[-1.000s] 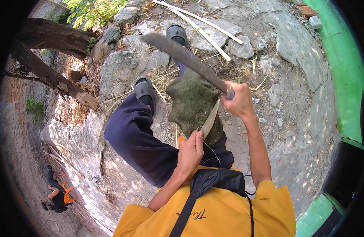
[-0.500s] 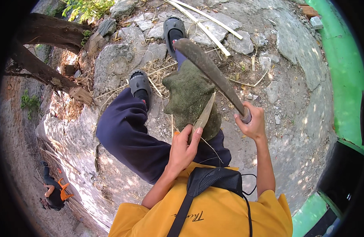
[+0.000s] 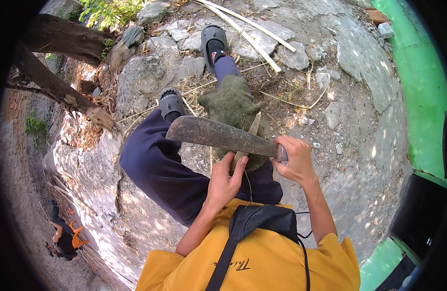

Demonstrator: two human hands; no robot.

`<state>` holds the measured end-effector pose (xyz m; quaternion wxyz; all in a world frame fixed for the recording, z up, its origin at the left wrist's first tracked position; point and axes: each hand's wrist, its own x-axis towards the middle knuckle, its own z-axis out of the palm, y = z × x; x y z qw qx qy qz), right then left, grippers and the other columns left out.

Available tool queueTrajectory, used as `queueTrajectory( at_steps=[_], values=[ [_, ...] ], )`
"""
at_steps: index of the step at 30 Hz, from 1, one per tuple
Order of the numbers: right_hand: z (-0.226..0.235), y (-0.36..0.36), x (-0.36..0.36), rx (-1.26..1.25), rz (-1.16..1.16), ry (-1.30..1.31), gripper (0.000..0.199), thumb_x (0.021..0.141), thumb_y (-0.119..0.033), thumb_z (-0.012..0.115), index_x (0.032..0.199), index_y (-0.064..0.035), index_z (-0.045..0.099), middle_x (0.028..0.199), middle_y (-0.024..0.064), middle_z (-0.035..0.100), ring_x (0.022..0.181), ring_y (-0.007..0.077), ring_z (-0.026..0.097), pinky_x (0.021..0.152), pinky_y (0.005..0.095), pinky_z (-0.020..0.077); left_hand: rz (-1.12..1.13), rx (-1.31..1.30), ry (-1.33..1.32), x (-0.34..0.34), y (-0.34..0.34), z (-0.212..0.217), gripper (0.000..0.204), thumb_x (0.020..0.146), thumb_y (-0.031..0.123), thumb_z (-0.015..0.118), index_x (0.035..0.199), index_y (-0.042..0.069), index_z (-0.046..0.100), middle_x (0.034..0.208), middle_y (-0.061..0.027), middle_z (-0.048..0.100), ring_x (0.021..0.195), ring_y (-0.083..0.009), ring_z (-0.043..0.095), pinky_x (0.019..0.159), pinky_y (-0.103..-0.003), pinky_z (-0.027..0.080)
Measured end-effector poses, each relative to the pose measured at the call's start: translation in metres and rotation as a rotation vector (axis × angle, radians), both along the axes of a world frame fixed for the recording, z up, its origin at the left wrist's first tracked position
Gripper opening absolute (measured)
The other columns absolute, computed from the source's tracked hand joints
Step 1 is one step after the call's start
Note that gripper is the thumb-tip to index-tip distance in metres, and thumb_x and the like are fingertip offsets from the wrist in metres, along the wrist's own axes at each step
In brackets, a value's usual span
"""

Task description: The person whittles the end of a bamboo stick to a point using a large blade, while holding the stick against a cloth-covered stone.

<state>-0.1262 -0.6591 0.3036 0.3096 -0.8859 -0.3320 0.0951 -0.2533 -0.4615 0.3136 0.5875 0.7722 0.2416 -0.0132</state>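
Note:
My right hand (image 3: 298, 160) is wrapped round the handle of a machete (image 3: 216, 135). Its broad, rust-stained blade points left and lies across a pale pointed strip of split wood or bamboo (image 3: 255, 125), hiding the strip's middle. Whether the edge touches the strip I cannot tell. My left hand (image 3: 223, 182) pinches the strip's near end between thumb and fingers, just below the blade. Beneath both, a dark green cloth (image 3: 228, 104) covers my right leg. A thin fibre hangs below the strip.
Long pale strips (image 3: 243, 31) and loose shavings lie on the stony ground beyond my feet. Dark logs (image 3: 63, 94) stick out at left. Along the right runs a green surface (image 3: 422, 97). A person (image 3: 63, 237) is by an orange chair (image 3: 78, 235) at far lower left.
The machete has swung from pointing away and upward to lying leftward across the strip. My right hand has moved left and turned; my left hand has hardly moved.

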Motion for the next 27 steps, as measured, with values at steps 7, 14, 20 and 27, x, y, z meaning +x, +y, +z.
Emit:
queueTrajectory(
  at_steps=[7, 14, 20, 27],
  values=[
    [-0.001, 0.001, 0.005, 0.026, -0.033, -0.065, 0.034, 0.066, -0.019, 0.078, 0.096, -0.0104, 0.065, 0.077, 0.0093, 0.070, 0.069, 0.0336, 0.067, 0.063, 0.0473, 0.0462, 0.003, -0.091, 0.044, 0.000, 0.005, -0.001, 0.031, 0.107, 0.024, 0.062, 0.100, -0.006, 0.065, 0.064, -0.0157, 0.056, 0.059, -0.0159, 0.047, 0.058, -0.039, 0.042],
    [-0.016, 0.002, -0.006, 0.080, -0.010, 0.076, 0.031, 0.061, -0.021, 0.079, 0.085, -0.0069, 0.065, 0.069, 0.0146, 0.067, 0.063, 0.0367, 0.067, 0.058, 0.0421, 0.0493, 0.001, -0.147, 0.038, 0.000, 0.004, 0.002, 0.022, 0.105, 0.015, 0.063, 0.108, -0.006, 0.068, 0.073, -0.0131, 0.063, 0.066, -0.0176, 0.055, 0.066, -0.036, 0.047],
    [-0.019, 0.002, -0.006, 0.031, 0.022, 0.077, 0.029, 0.063, -0.029, 0.081, 0.081, -0.0104, 0.067, 0.066, 0.0106, 0.068, 0.060, 0.0328, 0.067, 0.056, 0.0428, 0.0483, 0.010, -0.090, -0.040, -0.004, 0.001, -0.009, 0.016, 0.101, 0.005, 0.060, 0.109, -0.006, 0.070, 0.097, -0.0195, 0.069, 0.089, -0.0298, 0.066, 0.083, -0.041, 0.051],
    [-0.027, 0.010, 0.005, 0.065, 0.030, 0.066, 0.026, 0.062, -0.030, 0.078, 0.075, -0.0102, 0.068, 0.061, 0.0112, 0.065, 0.055, 0.0323, 0.065, 0.053, 0.0432, 0.0466, -0.035, -0.049, -0.103, -0.002, 0.004, -0.017, 0.015, 0.110, 0.010, 0.056, 0.107, -0.002, 0.064, 0.083, 0.0019, 0.057, 0.073, -0.0059, 0.049, 0.062, -0.026, 0.040]
  ],
)
